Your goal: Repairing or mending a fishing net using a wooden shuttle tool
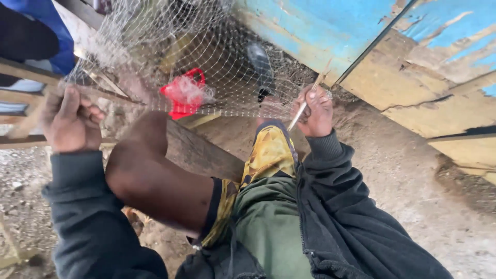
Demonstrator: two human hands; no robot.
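Observation:
A pale fishing net (217, 77) hangs stretched in front of me, above my raised bare knee (144, 150). My left hand (72, 121) is clenched on the net's left edge, pulling it taut. My right hand (315, 113) grips a thin pale netting needle (309, 101) that points up and right, and it also pinches the net's lower edge. Both arms wear dark sleeves.
A red plastic object (183, 93) lies on the ground behind the mesh. A wooden plank (201, 152) runs under my knee. A peeling blue and yellow boat hull (413, 57) rises at the right. Sandy ground (413, 186) lies below it. Wooden slats (20, 72) stand at the left.

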